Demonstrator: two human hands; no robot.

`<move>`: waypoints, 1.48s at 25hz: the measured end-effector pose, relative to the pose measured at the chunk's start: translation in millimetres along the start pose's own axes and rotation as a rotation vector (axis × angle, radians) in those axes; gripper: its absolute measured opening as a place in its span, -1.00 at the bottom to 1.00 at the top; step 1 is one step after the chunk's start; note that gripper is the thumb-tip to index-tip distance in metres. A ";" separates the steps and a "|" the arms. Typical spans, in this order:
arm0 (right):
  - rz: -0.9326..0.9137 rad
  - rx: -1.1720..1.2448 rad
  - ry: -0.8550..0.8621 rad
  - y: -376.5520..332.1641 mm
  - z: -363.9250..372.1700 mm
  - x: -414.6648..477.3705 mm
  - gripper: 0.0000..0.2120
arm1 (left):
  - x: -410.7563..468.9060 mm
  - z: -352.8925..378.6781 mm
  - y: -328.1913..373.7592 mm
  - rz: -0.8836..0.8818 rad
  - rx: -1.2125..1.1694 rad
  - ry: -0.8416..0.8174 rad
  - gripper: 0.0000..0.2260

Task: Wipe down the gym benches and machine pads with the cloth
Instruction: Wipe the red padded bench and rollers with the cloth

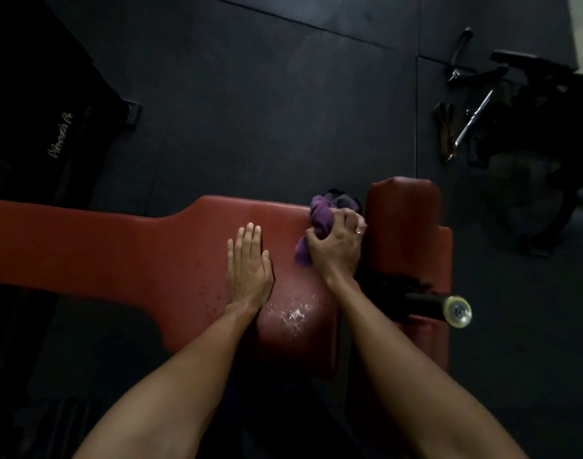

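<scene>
Red bench on dark floor, wet drops near, left hand flat with fingers together, right hand clenched on purple cloth

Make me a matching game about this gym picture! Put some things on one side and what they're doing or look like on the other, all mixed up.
Things:
1. left hand
2. right hand
3. cloth
4. bench pad

Descriptions:
A. purple and scrunched up
B. red, with wet droplets near the front edge
C. lying flat and open on the pad
D. closed around the cloth, wearing a ring

Right pairs: 1-C, 2-D, 3-A, 4-B
</scene>
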State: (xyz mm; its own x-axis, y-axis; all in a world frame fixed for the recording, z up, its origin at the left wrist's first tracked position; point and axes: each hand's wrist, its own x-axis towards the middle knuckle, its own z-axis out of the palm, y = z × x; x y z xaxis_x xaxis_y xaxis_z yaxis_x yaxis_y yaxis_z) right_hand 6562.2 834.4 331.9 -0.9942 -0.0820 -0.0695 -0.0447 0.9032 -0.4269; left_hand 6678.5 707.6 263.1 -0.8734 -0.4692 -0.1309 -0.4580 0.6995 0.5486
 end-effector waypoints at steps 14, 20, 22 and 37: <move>-0.114 -0.033 -0.112 32.6 -6.3 -31.7 -0.44 | -46.5 -2.4 -4.5 0.076 -0.007 -0.051 -0.47; -0.231 -0.069 -0.111 70.4 -17.2 -142.1 -0.49 | -77.0 -4.3 -13.0 0.076 -0.023 -0.056 -0.48; -0.323 -0.092 -0.124 83.7 -21.6 -176.7 -0.50 | -87.5 -3.2 -14.6 0.071 -0.039 -0.052 -0.48; -0.730 -0.267 -0.256 73.9 -10.0 -195.7 -0.38 | -126.2 -5.1 -31.5 -0.009 -0.145 -0.015 -0.54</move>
State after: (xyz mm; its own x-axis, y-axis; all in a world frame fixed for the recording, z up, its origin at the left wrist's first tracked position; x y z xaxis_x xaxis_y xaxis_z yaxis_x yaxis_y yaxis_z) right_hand 6752.5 921.4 322.9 -0.6537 -0.7531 -0.0744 -0.7264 0.6520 -0.2173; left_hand 6804.0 742.0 266.5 -0.8721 -0.4665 -0.1479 -0.4381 0.6095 0.6607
